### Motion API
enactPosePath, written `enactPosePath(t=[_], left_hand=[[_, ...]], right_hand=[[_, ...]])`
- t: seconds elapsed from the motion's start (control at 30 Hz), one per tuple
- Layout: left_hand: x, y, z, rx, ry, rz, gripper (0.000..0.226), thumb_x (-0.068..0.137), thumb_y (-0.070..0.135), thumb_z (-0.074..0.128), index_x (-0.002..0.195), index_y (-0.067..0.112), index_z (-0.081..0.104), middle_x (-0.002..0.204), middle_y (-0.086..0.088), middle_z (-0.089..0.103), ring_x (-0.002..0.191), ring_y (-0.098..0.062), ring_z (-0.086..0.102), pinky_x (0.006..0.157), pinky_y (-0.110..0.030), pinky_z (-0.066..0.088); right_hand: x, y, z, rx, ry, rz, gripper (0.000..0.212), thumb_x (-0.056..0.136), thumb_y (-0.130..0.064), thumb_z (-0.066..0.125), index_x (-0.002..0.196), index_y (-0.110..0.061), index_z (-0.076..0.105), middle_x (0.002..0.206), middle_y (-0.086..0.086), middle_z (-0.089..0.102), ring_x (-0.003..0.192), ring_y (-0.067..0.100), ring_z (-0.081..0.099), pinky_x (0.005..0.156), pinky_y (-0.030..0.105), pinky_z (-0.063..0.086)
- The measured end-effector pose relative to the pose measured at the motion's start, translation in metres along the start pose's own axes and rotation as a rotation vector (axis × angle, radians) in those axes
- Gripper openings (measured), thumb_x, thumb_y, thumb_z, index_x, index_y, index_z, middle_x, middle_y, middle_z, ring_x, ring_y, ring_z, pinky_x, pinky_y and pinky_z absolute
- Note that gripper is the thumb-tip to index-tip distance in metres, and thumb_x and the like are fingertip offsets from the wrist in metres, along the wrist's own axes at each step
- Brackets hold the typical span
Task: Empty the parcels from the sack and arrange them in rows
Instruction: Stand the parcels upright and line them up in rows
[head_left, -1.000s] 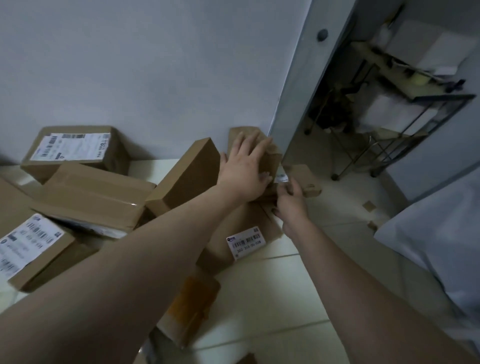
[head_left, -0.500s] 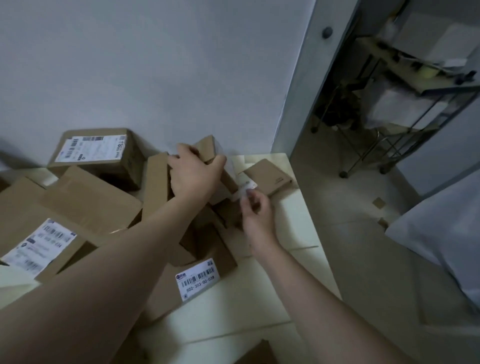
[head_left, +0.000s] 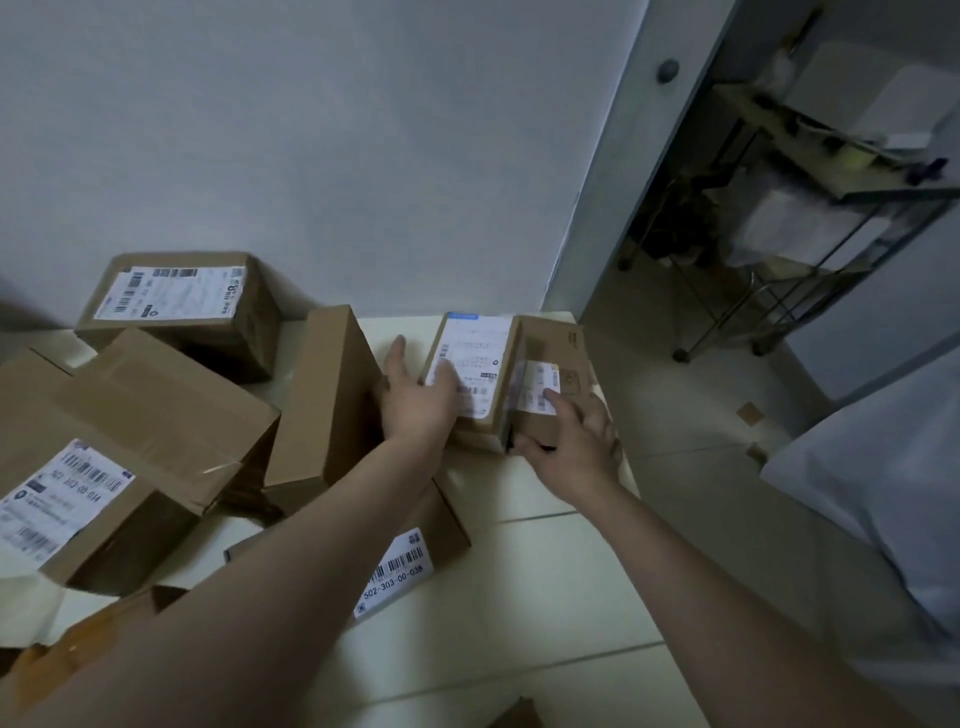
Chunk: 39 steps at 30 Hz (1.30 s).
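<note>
1. Our left hand (head_left: 421, 408) lay flat and wide open, its straight fingers (head_left: 445, 375) resting on the white label of a small labelled parcel (head_left: 475, 371) and the thumb spread out to the left.
2. Our right hand (head_left: 574, 449) was open too. The forefinger touched the label of a second small parcel (head_left: 556, 374) and the thumb pressed that parcel's near end.
3. These two parcels sat side by side, touching, on the pale floor tiles (head_left: 519, 582) close to the grey wall (head_left: 311, 156).
4. A tall plain box (head_left: 324, 400) stood just beside our left hand.
5. A barcoded box (head_left: 410, 564) lay partly under our left forearm.
6. More boxes were heaped further left, among them a large taped box (head_left: 140, 410).
</note>
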<state>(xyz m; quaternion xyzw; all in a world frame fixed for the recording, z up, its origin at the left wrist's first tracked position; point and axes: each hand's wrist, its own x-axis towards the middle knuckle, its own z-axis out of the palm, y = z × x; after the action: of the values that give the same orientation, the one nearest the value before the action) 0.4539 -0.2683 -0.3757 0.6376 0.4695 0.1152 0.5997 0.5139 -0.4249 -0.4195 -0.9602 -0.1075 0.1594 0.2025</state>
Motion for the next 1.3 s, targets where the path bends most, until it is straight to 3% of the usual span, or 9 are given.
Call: enactPosePath(t=[0.1,0.2,0.3,0.43,0.63,0.83,1.03,1.17,1.3], left_hand=[[-0.004,-0.006,0.007,0.165,-0.004,0.091,0.070,0.092,0.050,0.057,0.153,0.035,0.024,0.144,-0.008,0.035,0.127,-0.027,0.046,0.102,-0.036,0.039],[0.000,0.000,0.012,0.051,0.047,0.020,0.070,0.095,0.044,0.055,0.154,0.022,0.024,0.141,-0.009,0.046,0.126,-0.028,0.049,0.093,-0.032,0.042],[-0.002,0.013,0.011,0.114,0.082,0.021,0.064,0.099,0.033,0.051,0.155,0.028,0.020,0.151,-0.012,0.029,0.126,-0.033,0.049,0.099,-0.037,0.042],[-0.017,0.015,0.006,0.490,-0.060,0.296,0.061,0.095,0.044,0.055,0.149,0.045,0.028,0.161,-0.010,0.004,0.145,-0.036,0.013,0.112,-0.043,0.030],[-0.028,0.004,0.008,0.768,0.048,0.239,0.076,0.082,0.052,0.070,0.144,0.034,0.028,0.133,-0.018,0.025,0.118,-0.035,0.035,0.084,-0.035,0.044],[-0.031,0.006,0.018,0.663,-0.124,0.295,0.093,0.086,0.046,0.069,0.155,0.025,0.012,0.155,-0.021,-0.006,0.144,-0.038,0.003,0.117,-0.041,0.021],[-0.049,0.035,-0.024,1.034,0.187,0.550,0.081,0.088,0.028,0.055,0.155,0.027,0.010,0.160,-0.023,-0.007,0.148,-0.042,-0.005,0.120,-0.050,0.001],[-0.056,0.045,-0.077,0.918,0.128,0.150,0.092,0.089,0.021,0.062,0.156,0.019,-0.002,0.155,-0.030,0.015,0.139,-0.044,0.029,0.111,-0.050,0.030],[-0.098,0.036,-0.103,0.670,-0.065,0.396,0.109,0.082,0.020,0.070,0.155,0.015,-0.011,0.129,-0.015,0.057,0.116,-0.031,0.058,0.091,-0.036,0.049]], right_hand=[[0.015,-0.005,-0.004,-0.014,-0.054,-0.048,0.072,0.088,-0.052,0.060,0.150,-0.041,0.026,0.164,0.009,-0.006,0.150,0.030,0.004,0.121,0.047,0.008],[0.026,-0.008,-0.013,-0.019,-0.036,-0.106,0.064,0.093,-0.046,0.056,0.151,-0.035,0.031,0.165,0.006,-0.006,0.151,0.028,0.002,0.121,0.041,0.015],[0.021,-0.012,-0.011,-0.157,0.032,-0.049,0.058,0.098,-0.043,0.050,0.151,-0.026,0.032,0.165,0.005,0.000,0.149,0.031,0.005,0.120,0.044,0.018],[0.011,-0.016,-0.006,-0.208,0.040,-0.030,0.063,0.094,-0.042,0.053,0.150,-0.037,0.026,0.163,0.001,-0.006,0.148,0.034,0.000,0.116,0.052,0.019],[-0.010,-0.021,0.009,-0.260,0.073,-0.019,0.060,0.096,-0.040,0.051,0.150,-0.037,0.026,0.161,0.005,0.009,0.138,0.043,0.016,0.108,0.043,0.036],[0.003,-0.015,-0.006,-0.128,-0.086,-0.114,0.064,0.097,-0.020,0.048,0.154,-0.031,0.021,0.165,-0.001,-0.006,0.149,0.036,-0.009,0.122,0.045,0.011],[-0.035,-0.051,-0.005,0.206,0.448,-0.350,0.029,0.092,-0.012,0.057,0.121,-0.013,0.064,0.126,0.010,0.059,0.115,0.032,0.051,0.094,0.041,0.046],[-0.075,-0.108,-0.010,0.646,-0.103,-0.290,0.037,0.095,-0.046,0.051,0.113,-0.019,0.067,0.105,-0.004,0.071,0.095,0.019,0.066,0.088,0.039,0.053],[-0.097,-0.129,-0.024,1.099,-0.512,-0.017,0.076,0.065,-0.077,0.064,0.130,-0.040,0.057,0.128,-0.007,0.066,0.118,0.019,0.062,0.099,0.046,0.050]])
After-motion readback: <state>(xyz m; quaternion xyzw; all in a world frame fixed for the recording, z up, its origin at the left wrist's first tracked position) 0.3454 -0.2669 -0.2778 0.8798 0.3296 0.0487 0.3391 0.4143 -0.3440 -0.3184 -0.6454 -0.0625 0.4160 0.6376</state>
